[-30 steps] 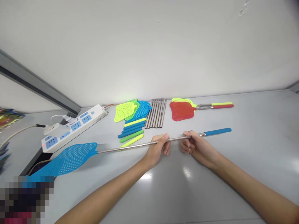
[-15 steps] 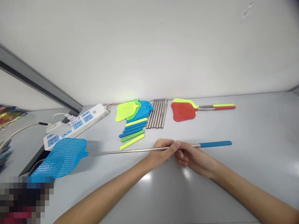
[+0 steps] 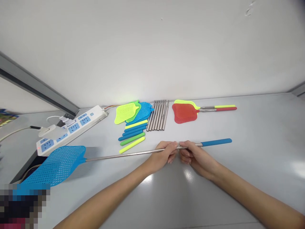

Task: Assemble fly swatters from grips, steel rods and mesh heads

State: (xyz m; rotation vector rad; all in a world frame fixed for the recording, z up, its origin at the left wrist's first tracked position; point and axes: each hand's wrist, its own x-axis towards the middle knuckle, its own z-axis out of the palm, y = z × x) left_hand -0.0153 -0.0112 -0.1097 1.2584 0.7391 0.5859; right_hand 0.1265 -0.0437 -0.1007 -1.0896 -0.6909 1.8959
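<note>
A blue fly swatter [image 3: 121, 155] with an extended metal rod spans the space in front of me, its mesh head at the left and its blue grip at the right. My left hand [image 3: 164, 153] pinches the rod near its middle. Close beside it, my right hand [image 3: 194, 156] is closed round the rod just short of the blue grip. Behind the hands lie several metal rods [image 3: 158, 116] side by side. Left of these are several coloured grip sleeves [image 3: 132, 139] and a stack of loose swatter heads, the top one yellow [image 3: 125, 113].
Two whole swatters, one red [image 3: 184, 113] and one yellow [image 3: 183, 102], lie at the back right by the wall. A white power strip [image 3: 71, 129] with plugs and cables stands at the left, partly behind the blue mesh head. The grey table [image 3: 262, 143] reaches to the wall.
A small gap has opened between my hands, which touched before. The swatter is tilted slightly more, its blue grip end higher. The whole view has shifted a little.
</note>
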